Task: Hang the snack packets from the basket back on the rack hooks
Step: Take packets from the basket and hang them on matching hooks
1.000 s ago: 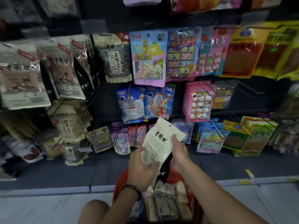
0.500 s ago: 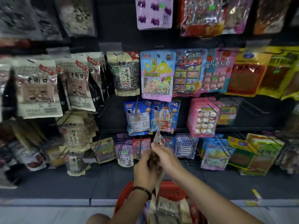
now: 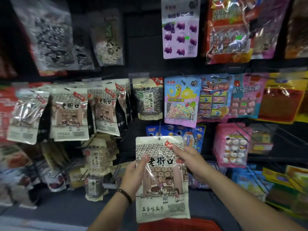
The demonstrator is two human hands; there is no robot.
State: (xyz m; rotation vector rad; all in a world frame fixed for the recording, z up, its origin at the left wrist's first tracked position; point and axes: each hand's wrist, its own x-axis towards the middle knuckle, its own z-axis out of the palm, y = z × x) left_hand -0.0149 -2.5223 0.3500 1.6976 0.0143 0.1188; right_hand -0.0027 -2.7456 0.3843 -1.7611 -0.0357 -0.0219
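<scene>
A cream snack packet [image 3: 162, 185] with a tiled-roof drawing and black characters is held upright, front towards me, in front of the rack. My left hand [image 3: 135, 175] grips its left edge, thumb on the front. My right hand [image 3: 191, 161] pinches its upper right part near the red mark. The hang hole at the packet's top is free of any hook. Matching cream packets [image 3: 69, 114] hang on hooks at the left of the middle row. The red basket [image 3: 180, 225] shows only its rim at the bottom edge.
The dark rack wall carries many hanging packets: a seed packet [image 3: 148, 99], a pink-blue candy packet [image 3: 181, 100], a purple jelly packet [image 3: 180, 27], and pink packets [image 3: 232, 145] at right. Bare wire hooks [image 3: 283, 132] stick out at right. A floor ledge runs below.
The packet has been turned from its back and edge to face me and raised out of the basket. The view has tilted upward, showing more of the rack.
</scene>
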